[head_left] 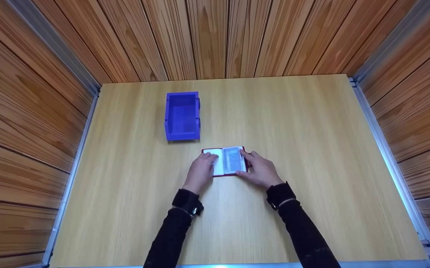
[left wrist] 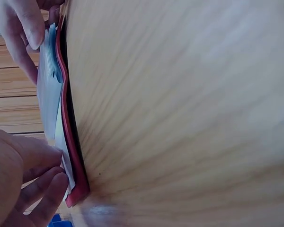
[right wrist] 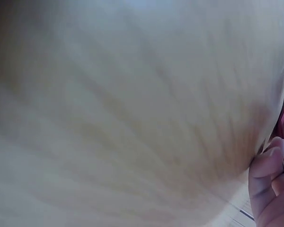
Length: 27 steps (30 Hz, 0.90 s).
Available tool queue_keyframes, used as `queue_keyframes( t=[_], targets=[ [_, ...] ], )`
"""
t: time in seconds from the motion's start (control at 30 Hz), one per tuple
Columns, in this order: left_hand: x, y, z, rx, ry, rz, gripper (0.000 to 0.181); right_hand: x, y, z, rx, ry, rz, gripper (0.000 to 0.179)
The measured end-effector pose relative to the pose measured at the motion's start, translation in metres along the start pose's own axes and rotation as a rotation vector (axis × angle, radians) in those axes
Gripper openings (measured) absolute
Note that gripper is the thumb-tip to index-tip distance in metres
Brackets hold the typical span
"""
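A small red-covered card holder (head_left: pixel 218 162) lies spread open on the table, with whitish pages and a bluish clear sleeve (head_left: pixel 232 160) on its right side. My left hand (head_left: pixel 201 168) is at its left side, bent fingertips on the pale page near the outer edge. In the left wrist view, those fingers (left wrist: pixel 47 189) meet the page just above the red cover (left wrist: pixel 72 137). On the opposite side, my right hand (head_left: pixel 260 169) grips the right edge, thumb near the lower corner and fingers at the upper one. The right wrist view catches only part of this hand (right wrist: pixel 274 175).
An open blue plastic bin (head_left: pixel 182 136) stands on the wooden table (head_left: pixel 312 149), beyond the card holder and to its left. Wood-plank walls (head_left: pixel 207 41) and metal rails (head_left: pixel 386 145) enclose the table.
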State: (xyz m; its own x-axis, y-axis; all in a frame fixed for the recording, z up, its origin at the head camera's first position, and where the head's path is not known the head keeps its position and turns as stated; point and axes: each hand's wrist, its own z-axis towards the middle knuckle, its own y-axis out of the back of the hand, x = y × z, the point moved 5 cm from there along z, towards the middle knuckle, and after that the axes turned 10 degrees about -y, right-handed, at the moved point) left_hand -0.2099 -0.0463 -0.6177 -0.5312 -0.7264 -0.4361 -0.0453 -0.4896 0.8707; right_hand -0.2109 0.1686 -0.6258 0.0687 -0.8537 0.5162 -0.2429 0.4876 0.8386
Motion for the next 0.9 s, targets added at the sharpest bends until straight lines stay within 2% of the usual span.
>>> queue_keyframes(
  t=[0.47, 0.73, 0.9],
  targets=[
    [0.0018, -0.0031, -0.0008, 0.077, 0.034, -0.011, 0.033, 0.0031, 0.0010, 0.0008, -0.010, 0.031, -0.019, 0.085],
    [0.0019, -0.0028, -0.0011, 0.065, 0.025, -0.024, 0.037, 0.0044, 0.0021, 0.0019, -0.015, 0.013, -0.034, 0.076],
    [0.0013, -0.0016, -0.0016, 0.072, 0.032, -0.035, 0.039, 0.0096, 0.0040, 0.0006, -0.064, 0.082, -0.104, 0.072]
  ],
)
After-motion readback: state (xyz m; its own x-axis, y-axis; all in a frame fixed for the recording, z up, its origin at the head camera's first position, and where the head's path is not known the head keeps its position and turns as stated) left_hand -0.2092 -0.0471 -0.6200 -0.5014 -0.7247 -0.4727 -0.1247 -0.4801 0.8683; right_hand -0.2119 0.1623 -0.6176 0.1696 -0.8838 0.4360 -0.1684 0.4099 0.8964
